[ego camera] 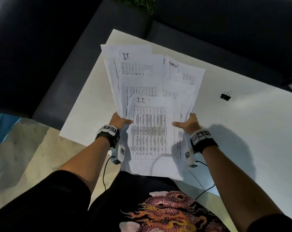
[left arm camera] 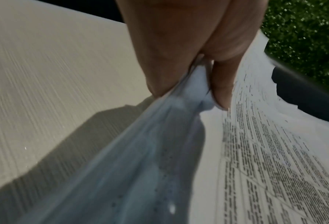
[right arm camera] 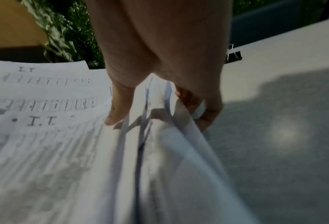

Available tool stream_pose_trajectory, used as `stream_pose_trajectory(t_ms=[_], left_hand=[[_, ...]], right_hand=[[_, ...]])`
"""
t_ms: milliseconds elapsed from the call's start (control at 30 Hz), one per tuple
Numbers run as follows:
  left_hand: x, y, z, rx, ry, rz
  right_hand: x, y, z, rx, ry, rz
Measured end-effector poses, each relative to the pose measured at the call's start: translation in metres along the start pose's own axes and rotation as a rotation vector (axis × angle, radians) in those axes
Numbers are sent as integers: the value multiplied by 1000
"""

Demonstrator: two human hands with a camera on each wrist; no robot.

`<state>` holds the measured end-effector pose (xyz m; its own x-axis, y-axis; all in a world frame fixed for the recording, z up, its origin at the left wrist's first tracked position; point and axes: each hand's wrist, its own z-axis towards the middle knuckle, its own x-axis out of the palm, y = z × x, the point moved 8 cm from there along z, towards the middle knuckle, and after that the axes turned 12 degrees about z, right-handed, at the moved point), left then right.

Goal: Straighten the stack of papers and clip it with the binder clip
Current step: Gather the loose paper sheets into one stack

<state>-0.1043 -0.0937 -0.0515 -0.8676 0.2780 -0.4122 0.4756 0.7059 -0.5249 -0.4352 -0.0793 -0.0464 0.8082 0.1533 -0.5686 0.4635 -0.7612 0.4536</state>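
A white worktop point(ego camera: 242, 131) stands beside a dark sofa point(ego camera: 108, 39), with a person in a black dragon-print shirt point(ego camera: 167, 211) at its near edge. Above the worktop, an uneven stack of papers point(ego camera: 148, 131) printed with tables and hand-lettered "I.T." fans out, its sheets splayed at different angles and its far corners well out of line. The left hand point(ego camera: 120, 122) grasps the stack's left edge, thumb on top and fingers beneath, as the left wrist view confirms point(left arm camera: 179, 53). The right hand point(ego camera: 188, 123) pinches the right edge the same way, thumb pressed on the top sheet, loose sheet edges bowing between its fingers point(right arm camera: 207, 109). A black binder clip point(ego camera: 225, 96) with wire handles lies on the worktop, well apart from the stack and beyond the right hand.
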Motion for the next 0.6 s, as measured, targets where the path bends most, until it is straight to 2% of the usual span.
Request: stream_pose_trajectory(t_ms=[200, 333, 467, 533, 600], left_hand=[[6, -21, -14, 99, 68, -135], [-15, -16, -20, 173, 99, -185], [-31, -15, -28, 174, 126, -228], [-24, -19, -29, 134, 152, -226], [-14, -22, -23, 151, 195, -219]], right_hand=[[3, -2, 7, -10, 8, 319], [-3, 4, -3, -102, 277, 544], [9, 14, -13, -131, 542, 803], [15, 28, -33, -69, 553, 832], [15, 40, -42, -42, 490, 788]])
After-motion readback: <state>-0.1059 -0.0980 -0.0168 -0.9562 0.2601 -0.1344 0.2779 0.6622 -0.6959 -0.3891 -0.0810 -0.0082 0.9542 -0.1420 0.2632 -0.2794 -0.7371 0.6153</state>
